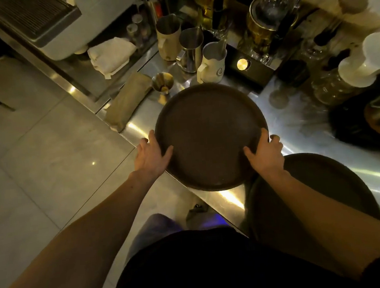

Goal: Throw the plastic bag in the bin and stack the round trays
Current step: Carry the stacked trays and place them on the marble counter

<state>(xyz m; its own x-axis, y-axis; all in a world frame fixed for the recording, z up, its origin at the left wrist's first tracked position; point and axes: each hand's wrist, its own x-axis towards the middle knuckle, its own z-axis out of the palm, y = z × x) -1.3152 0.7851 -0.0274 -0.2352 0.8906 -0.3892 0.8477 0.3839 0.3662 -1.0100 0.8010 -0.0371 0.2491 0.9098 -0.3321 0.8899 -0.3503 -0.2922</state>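
Observation:
A dark brown round tray is in the middle of the view, over the front corner of the steel counter. My left hand grips its left rim and my right hand grips its right rim, thumbs on top. A second dark round tray lies flat on the counter to the lower right, partly hidden by my right forearm. The held tray's near edge overlaps the second tray's left edge. No plastic bag or bin is in view.
Behind the tray stand several metal and cream jugs, a small metal jigger, a folded brown cloth and a white cloth. Glass jars and a white pitcher crowd the back right. Tiled floor lies to the left.

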